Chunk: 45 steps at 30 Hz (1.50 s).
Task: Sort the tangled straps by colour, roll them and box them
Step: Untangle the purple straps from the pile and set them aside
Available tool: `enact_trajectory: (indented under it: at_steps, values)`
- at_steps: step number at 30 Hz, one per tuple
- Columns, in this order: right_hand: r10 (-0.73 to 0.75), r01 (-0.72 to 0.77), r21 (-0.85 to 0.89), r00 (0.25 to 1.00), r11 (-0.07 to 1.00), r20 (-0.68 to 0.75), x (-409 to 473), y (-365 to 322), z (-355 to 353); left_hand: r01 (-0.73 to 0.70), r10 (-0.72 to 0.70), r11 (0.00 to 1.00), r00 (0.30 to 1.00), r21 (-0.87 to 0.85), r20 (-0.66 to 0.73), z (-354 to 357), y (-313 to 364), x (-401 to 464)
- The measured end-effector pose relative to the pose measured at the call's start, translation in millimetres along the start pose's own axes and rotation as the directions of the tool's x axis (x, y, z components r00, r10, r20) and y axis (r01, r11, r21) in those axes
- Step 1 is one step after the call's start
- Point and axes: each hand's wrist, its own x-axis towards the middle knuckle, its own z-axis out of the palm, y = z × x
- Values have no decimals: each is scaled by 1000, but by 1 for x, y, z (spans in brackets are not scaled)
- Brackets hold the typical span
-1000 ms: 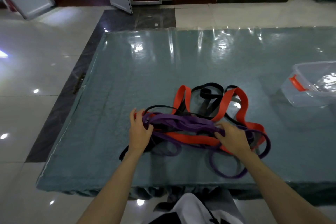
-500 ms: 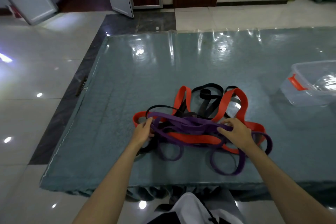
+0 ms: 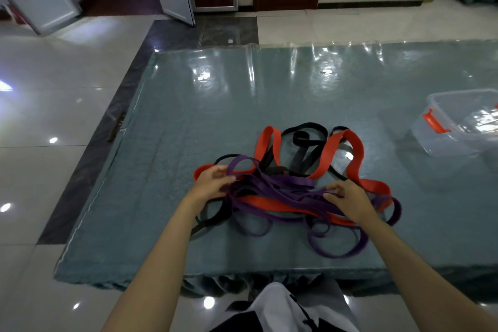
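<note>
A tangle of flat elastic straps, purple [image 3: 285,186], orange-red [image 3: 353,148] and black [image 3: 304,140], is lying on the near half of the teal cloth-covered table under clear plastic sheeting [image 3: 188,116], with the purple bands running across the top of the heap along a nine-to-three line. The left hand [image 3: 210,183] is sitting at the heap's nine o'clock end, its fingers curling onto a purple loop there, though whether it is truly pinching I cannot tell. The right hand [image 3: 347,197] is sitting toward three o'clock, fingers bent down onto the purple bundle. Both hands are bracketing the purple straps' long axis, so drawing them apart along that line looks like the likely next pull. The clear plastic box with orange-red latches [image 3: 458,127] is waiting well apart at two o'clock, nearer the right hand.
</note>
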Motion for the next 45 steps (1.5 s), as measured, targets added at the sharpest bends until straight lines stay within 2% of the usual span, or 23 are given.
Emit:
enact_trajectory:
  at_steps: [3,6,9,11,13,14,16,18,20,22,24,26,27,29,30,32,35,39,43,45]
  values:
    - [59,-59,8,998,998,-29,-7,-2,8,-107,102,976,994,187,40,-1,-25,-8]
    - [72,-86,-109,990,990,-124,-16,-6,20,-197,242,930,964,311,-113,5,-50,-11]
    - [-39,-16,-193,959,981,-280,-27,-15,32,-129,233,943,914,308,-332,16,-63,-14]
    - [-188,119,-217,924,969,-333,-33,-24,40,-103,206,957,898,270,-389,25,-64,-20]
    - [-326,299,-132,901,945,-288,-37,-34,48,-121,204,960,920,254,-334,35,-64,-24]
    - [-341,350,-3,912,937,-227,-38,-41,53,-145,213,957,938,250,-272,41,-64,-28]
    - [-295,283,286,956,915,-4,-40,-59,60,-218,260,933,959,285,-116,57,-64,-37]
    - [-270,156,418,936,895,227,-40,-78,68,-309,304,905,951,293,63,74,-67,-46]
    - [-272,109,460,913,881,304,-36,-87,79,-376,321,881,921,286,222,86,-70,-51]
    - [-227,84,472,940,878,256,-30,-88,86,-399,318,859,907,322,276,89,-71,-50]
    - [-153,62,445,973,893,172,-25,-84,88,-373,324,870,925,321,198,84,-70,-47]
    - [-120,35,444,979,896,164,-22,-80,86,-333,354,881,935,335,-3,75,-71,-43]
    - [-116,29,454,980,890,165,-22,-77,85,-304,374,883,916,356,-145,71,-72,-41]
    - [-81,7,510,989,860,123,-21,-71,81,-205,378,893,823,400,-423,59,-72,-35]
    - [-43,-15,555,995,832,91,-21,-66,79,-129,343,902,795,412,-501,53,-72,-30]
    - [42,-63,622,998,780,49,-23,-55,73,24,219,896,844,443,-489,44,-71,-22]
    - [118,-110,640,993,760,30,-24,-40,68,93,140,823,923,560,-359,42,-75,-15]
    - [174,-151,644,984,750,27,-26,-29,66,52,257,712,909,700,-328,53,-75,-10]
    - [168,-127,595,986,794,-14,-25,-29,68,-3,379,415,910,910,-170,54,-73,-4]
    - [165,-112,594,986,797,-35,-24,-30,69,-4,361,356,923,934,-134,48,-73,-3]
